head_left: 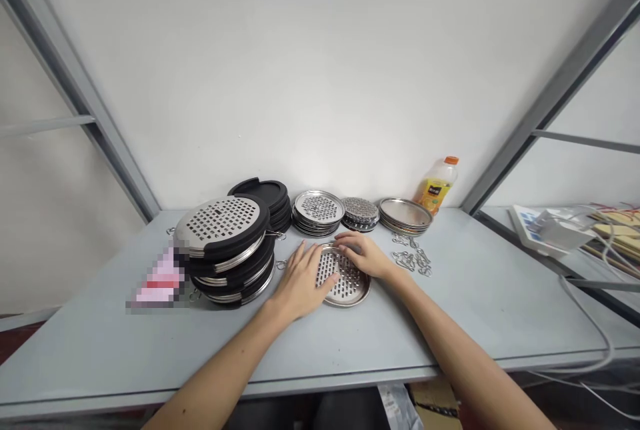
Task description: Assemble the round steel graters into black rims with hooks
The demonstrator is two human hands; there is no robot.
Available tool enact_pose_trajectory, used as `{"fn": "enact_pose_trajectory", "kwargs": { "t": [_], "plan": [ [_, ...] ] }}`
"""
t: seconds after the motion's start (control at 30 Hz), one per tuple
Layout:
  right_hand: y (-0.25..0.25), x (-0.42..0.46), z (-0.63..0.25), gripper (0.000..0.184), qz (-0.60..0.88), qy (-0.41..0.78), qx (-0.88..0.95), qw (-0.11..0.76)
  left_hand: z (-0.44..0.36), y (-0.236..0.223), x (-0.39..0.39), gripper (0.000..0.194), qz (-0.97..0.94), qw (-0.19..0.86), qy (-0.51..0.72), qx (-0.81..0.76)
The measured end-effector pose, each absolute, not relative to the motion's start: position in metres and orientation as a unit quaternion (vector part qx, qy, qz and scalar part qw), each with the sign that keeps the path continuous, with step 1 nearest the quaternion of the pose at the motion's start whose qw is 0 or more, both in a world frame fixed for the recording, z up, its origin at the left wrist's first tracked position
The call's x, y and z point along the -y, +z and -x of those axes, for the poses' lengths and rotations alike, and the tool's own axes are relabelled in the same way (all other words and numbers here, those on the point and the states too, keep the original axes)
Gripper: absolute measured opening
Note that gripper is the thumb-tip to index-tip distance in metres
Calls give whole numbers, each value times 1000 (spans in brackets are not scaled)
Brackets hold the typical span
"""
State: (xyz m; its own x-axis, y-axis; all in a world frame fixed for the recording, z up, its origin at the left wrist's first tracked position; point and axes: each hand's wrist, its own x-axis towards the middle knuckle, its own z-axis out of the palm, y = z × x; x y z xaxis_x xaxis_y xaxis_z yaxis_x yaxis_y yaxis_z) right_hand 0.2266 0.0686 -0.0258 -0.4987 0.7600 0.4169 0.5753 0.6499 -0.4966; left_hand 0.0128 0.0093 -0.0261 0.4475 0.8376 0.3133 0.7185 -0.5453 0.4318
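A round metal plate with rows of small holes point(342, 291) lies on the table in front of me, seated inside a shallow metal rim. My left hand point(303, 283) rests along its left edge, fingers stretched out and thumb over the holes. Across the plate's far right edge lies my right hand point(365, 255), its fingers apart and slightly bent. Both hands touch the plate; parts of its rim are hidden beneath them. Left of them stands a tall stack of perforated metal discs with black rings point(227, 247), small wire clips sticking out at its sides.
Behind stand black rings point(273, 195), rimmed perforated plates point(319, 209), loose perforated discs point(361, 211) and shallow metal trays point(406, 214), all stacked. Wire clips point(413, 260) lie at right, near a juice bottle point(440, 185). A blurred pink item point(160, 282) lies left. Cables point(593, 323) hang right.
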Motion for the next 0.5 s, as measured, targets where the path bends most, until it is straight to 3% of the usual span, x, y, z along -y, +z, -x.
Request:
{"fn": "enact_pose_trajectory", "kwargs": {
  "t": [0.2, 0.5],
  "plan": [
    [-30, -69, -231, 24, 414, 127, 850, 300, -16, -31, -14, 96, -849, 167, 223, -448],
    [-30, -70, -231, 23, 418, 135, 845, 305, -17, -34, -17, 99, -846, 174, 232, -448]
  ]
}}
